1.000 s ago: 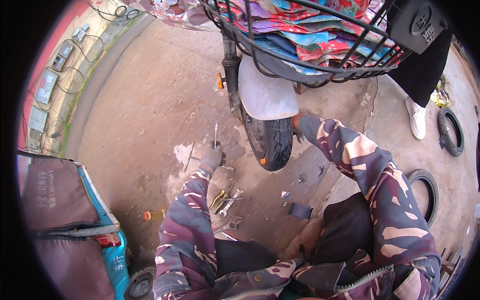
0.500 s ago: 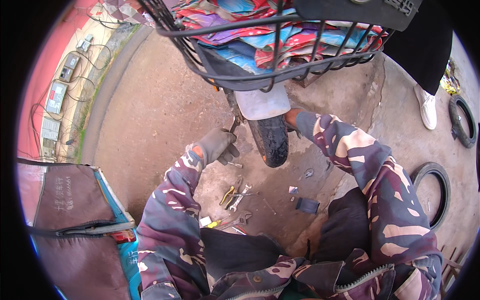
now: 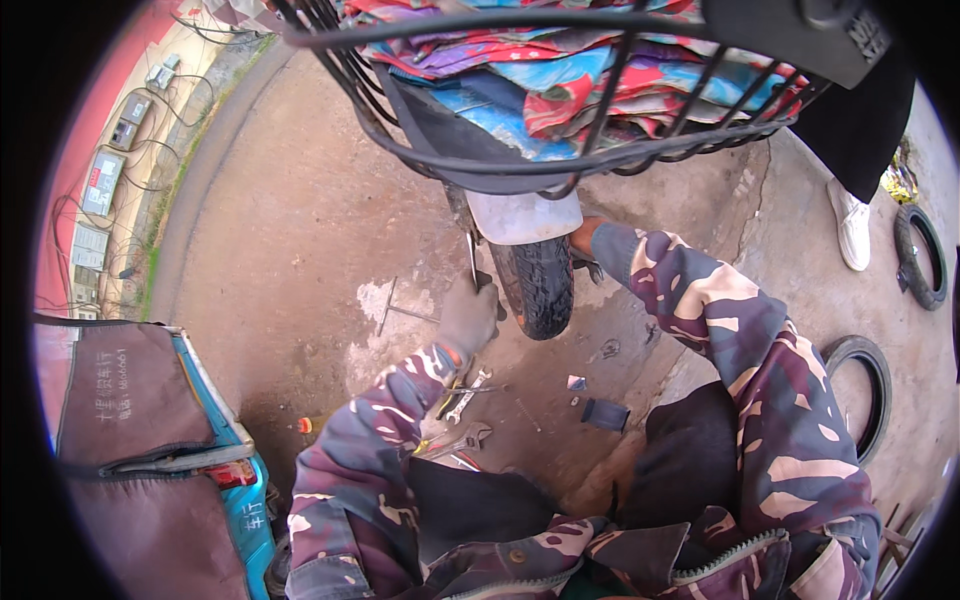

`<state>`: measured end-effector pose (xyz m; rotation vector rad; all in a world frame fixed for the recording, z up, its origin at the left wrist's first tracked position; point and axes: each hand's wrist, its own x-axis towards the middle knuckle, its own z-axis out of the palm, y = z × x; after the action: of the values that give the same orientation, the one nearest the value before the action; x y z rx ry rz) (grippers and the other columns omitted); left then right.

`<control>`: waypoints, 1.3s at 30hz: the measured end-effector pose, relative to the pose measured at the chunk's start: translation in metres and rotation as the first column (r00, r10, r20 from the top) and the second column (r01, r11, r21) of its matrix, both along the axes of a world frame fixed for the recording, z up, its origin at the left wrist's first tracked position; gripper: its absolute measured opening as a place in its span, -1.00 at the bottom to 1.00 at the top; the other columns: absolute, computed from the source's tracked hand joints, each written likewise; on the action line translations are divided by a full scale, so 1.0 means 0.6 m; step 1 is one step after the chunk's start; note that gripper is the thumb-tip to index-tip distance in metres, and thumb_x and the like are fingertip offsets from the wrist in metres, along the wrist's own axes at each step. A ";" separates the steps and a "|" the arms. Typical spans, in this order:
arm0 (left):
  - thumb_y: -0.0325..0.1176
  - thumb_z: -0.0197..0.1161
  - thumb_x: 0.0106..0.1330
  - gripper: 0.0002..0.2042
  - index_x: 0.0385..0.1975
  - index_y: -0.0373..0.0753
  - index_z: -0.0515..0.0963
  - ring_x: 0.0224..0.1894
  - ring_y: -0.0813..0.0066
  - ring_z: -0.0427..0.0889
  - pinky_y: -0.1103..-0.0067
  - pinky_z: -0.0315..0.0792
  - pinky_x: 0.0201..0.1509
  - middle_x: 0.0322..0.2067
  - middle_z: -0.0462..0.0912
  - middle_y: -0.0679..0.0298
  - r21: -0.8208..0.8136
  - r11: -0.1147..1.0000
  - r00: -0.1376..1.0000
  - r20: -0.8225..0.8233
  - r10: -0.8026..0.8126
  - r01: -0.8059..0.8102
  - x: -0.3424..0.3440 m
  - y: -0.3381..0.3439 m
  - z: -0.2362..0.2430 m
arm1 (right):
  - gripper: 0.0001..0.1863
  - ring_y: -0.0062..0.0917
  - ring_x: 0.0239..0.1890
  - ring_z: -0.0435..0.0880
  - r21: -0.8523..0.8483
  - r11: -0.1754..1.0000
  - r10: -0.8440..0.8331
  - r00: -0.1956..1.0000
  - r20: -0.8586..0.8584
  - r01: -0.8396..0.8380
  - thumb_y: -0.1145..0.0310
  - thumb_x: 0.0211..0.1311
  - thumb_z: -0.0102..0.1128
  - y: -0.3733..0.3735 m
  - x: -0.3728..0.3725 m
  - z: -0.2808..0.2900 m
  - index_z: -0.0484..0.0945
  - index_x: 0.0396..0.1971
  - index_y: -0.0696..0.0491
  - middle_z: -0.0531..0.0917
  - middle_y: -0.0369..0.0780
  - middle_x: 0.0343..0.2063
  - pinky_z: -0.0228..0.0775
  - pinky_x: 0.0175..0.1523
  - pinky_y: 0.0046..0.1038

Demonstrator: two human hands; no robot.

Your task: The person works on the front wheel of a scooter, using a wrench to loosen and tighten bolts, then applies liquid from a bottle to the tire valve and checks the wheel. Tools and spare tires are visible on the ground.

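My gloved left hand (image 3: 468, 318) grips a slim metal tool (image 3: 474, 258) upright beside the front fork (image 3: 460, 210), just left of the black front tyre (image 3: 542, 290). My right hand (image 3: 590, 258) reaches in at the wheel's right side below the pale mudguard (image 3: 520, 215); most of its fingers are hidden. On the ground below lie a T-shaped bar (image 3: 405, 313), open-ended wrenches (image 3: 462, 400), an adjustable wrench (image 3: 467, 440) and a small dark flat object (image 3: 605, 414). Pliers are partly behind my left sleeve.
A wire basket (image 3: 600, 150) of colourful fabric overhangs the wheel. A person's trousered leg and white shoe (image 3: 850, 225) stand at the right, near loose tyres (image 3: 870, 400). A covered teal vehicle (image 3: 245, 510) is at lower left; electrical boxes (image 3: 100, 185) line a wall.
My left hand has moved right to the fork with the tool, then dipped slightly. My right hand stays beside the wheel. The basket has shifted left in view and now covers more of the fork.
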<state>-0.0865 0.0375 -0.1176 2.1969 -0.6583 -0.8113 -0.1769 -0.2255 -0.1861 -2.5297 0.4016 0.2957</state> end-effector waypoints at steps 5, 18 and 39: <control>-0.31 0.13 0.49 -0.75 0.04 -0.23 0.60 -0.24 -0.12 0.77 0.14 0.59 -0.17 -0.33 0.76 -0.07 0.033 0.998 0.854 0.516 -0.064 0.055 0.083 -0.014 -0.198 | -0.46 -0.11 0.36 0.56 0.053 0.994 -0.098 0.994 -0.046 0.100 0.04 0.56 -0.13 0.007 -0.016 0.037 0.51 0.36 -0.04 0.59 -0.01 0.32 0.42 0.41 -0.21; -0.33 0.09 0.59 -0.76 0.08 -0.26 0.61 -0.57 0.40 0.67 0.46 0.54 -0.53 -0.49 0.69 0.17 -0.278 0.808 0.855 -0.146 0.498 -0.519 0.141 0.013 -0.258 | -0.46 -0.08 0.32 0.58 -0.037 0.994 -0.103 0.990 -0.101 0.100 0.03 0.52 -0.07 0.003 -0.027 0.054 0.53 0.31 0.02 0.60 0.05 0.29 0.44 0.39 -0.18; -0.39 0.14 0.50 -0.71 0.08 -0.46 0.48 -0.70 0.33 0.60 0.41 0.52 -0.67 -0.34 0.78 -0.08 0.145 0.989 0.933 -0.358 0.019 0.035 0.088 -0.014 0.136 | -0.58 -0.32 -0.16 0.75 0.328 0.927 -0.149 0.982 -0.115 0.180 0.05 0.44 0.21 0.012 -0.013 0.069 0.74 -0.03 0.10 0.77 -0.16 -0.13 0.63 -0.12 -0.26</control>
<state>-0.0335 0.0289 -0.0360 2.0958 -0.4349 -1.2641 -0.1847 -0.2185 -0.1447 -2.1378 0.5454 0.3780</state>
